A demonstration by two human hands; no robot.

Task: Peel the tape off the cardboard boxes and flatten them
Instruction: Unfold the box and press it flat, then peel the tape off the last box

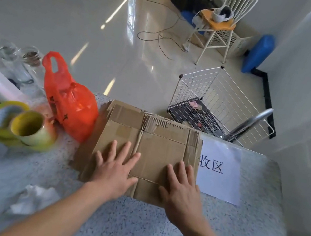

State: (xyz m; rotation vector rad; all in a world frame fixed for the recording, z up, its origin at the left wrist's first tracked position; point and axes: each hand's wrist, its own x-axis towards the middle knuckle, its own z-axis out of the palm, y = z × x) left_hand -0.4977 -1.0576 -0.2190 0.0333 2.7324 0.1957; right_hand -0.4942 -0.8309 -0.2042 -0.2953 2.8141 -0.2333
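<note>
Pressing my left hand [115, 169] and right hand [182, 188] flat, fingers spread wide, I am pinning the cardboard box [144, 153] to the speckled table [152, 230], apparently keeping its collapsed panels from springing up.

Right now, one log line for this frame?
step: flattening | left hand: open, pressing flattened brown cardboard box | right hand: open, pressing it | surface: speckled table

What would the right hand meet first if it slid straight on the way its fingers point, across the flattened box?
The right hand, lying flat on the cardboard box, points toward the box's far right corner. It would probably cross bare cardboard, then reach the edge where the white paper sign lies partly under the box; depth is unclear.
</note>
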